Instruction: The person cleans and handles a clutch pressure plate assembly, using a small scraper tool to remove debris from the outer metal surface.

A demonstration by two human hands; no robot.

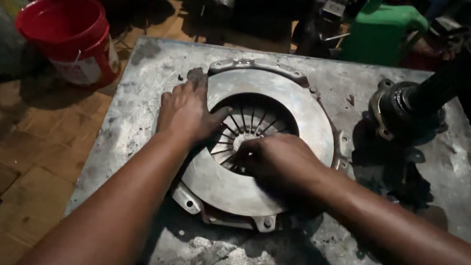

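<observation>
Under both your hands lies the clutch pressure plate (288,116), likely heavy, stiff steel best gripped by its rim: your left hand (187,112) rests flat and open on its edge, your right hand (278,161) curls over the centre springs, grip unclear.

— From my side I cannot see the fingertips of the right hand (278,158); they go inside the center of the clutch cover (264,150).
— And the left hand (187,109)?
— It hides the cover's left edge. The dark shaft (445,84) and green container (384,30) are cut off on top
</observation>
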